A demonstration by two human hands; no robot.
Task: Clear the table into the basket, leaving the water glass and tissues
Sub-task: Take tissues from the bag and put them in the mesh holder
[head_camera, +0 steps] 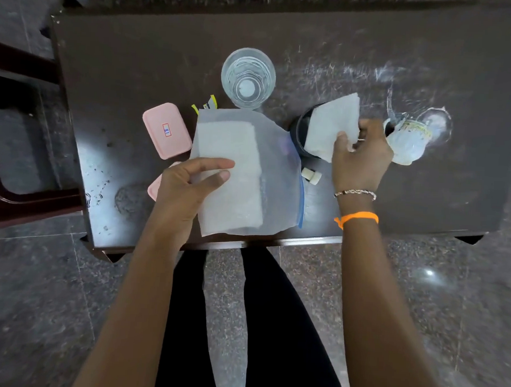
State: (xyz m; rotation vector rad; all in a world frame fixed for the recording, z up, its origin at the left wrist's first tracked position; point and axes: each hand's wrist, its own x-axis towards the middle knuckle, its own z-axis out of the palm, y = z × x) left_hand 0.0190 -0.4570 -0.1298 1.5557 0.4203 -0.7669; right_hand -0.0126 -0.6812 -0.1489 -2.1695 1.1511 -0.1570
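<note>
My left hand (189,187) grips a clear zip bag (276,176) holding a stack of white tissues (232,168) over the table's front edge. My right hand (359,157) pinches a single white tissue (331,126) above a dark round container (299,130). A water glass (248,77) stands upright behind the bag. A pink lidded box (166,129) lies to the left, and a second pink piece (154,188) peeks out under my left hand. A clear plastic bottle (408,139) lies on its side at the right. No basket is in view.
The dark scratched table (136,63) fills the upper view. A small white cap (311,176) lies by the bag, and a yellow-and-black wrapper (207,103) shows behind it. A dark chair (19,157) stands at the left. My legs are below the front edge.
</note>
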